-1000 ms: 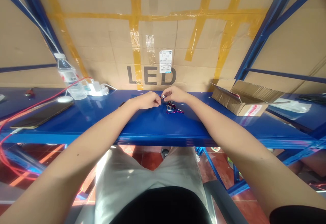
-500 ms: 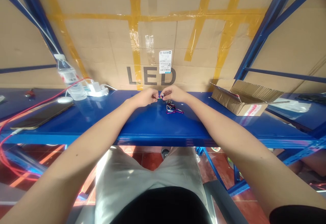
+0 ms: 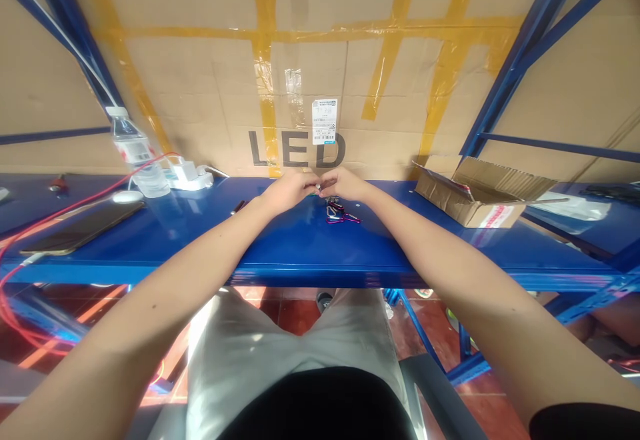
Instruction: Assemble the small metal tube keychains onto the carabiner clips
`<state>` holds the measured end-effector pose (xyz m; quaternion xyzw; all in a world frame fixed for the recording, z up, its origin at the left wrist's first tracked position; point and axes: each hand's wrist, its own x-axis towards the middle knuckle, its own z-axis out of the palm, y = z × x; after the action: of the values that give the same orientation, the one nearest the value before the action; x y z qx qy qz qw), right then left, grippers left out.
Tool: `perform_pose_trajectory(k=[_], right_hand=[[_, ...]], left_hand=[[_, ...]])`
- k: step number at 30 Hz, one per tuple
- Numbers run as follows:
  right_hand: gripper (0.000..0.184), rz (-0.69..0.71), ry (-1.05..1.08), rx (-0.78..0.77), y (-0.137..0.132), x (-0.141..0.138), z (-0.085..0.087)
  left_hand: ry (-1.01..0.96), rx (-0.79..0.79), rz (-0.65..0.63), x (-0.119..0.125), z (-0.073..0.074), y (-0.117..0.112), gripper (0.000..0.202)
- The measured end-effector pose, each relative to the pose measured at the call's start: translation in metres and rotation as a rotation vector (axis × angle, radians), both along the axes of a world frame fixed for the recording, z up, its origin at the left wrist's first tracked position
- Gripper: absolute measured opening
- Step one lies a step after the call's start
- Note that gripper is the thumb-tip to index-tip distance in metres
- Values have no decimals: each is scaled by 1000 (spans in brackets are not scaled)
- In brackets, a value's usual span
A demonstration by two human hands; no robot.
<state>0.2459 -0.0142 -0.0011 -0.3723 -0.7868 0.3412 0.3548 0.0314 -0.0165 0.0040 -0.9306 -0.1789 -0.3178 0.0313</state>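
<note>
My left hand (image 3: 294, 188) and my right hand (image 3: 343, 185) meet over the blue metal tabletop (image 3: 320, 247), fingertips together. Both are closed in a pinch. A small piece with a silvery round end (image 3: 318, 187) shows between the fingers; most of it is hidden, so its kind is unclear. Just below my right hand lie several small carabiners (image 3: 336, 214), purple, dark and silver, in a cluster with small metal parts partly covered by the fingers. A small dark reddish stick-like thing (image 3: 239, 207) rests beside my left forearm.
An open cardboard box (image 3: 483, 193) stands at the right. On the left are a water bottle (image 3: 143, 160), a white power strip (image 3: 190, 177), a phone (image 3: 85, 227) and a red cable (image 3: 75, 210). A large cardboard sheet (image 3: 300, 80) rises behind the table.
My left hand has moved right until its fingers meet those of my right hand, covering more of the small piece. The dark stick by my left forearm has come into view.
</note>
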Motion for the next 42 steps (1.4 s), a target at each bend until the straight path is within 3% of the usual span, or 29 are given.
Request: perform_pose_trajectory(k=[18, 25, 30, 38, 42], right_hand=[[29, 6, 121, -105, 2, 4, -3], [30, -17, 112, -96, 1, 3, -2], [31, -19, 126, -99, 3, 4, -2], [28, 0, 113, -83, 6, 7, -5], [30, -4, 150, -85, 7, 6, -4]], left_hand=[[-64, -7, 8, 5, -8, 1, 14], [-125, 13, 132, -5, 2, -6, 14], [-52, 42, 76, -5, 3, -12, 26], [90, 43, 141, 3, 0, -18, 34], [-65, -6, 139, 2, 3, -16, 30]])
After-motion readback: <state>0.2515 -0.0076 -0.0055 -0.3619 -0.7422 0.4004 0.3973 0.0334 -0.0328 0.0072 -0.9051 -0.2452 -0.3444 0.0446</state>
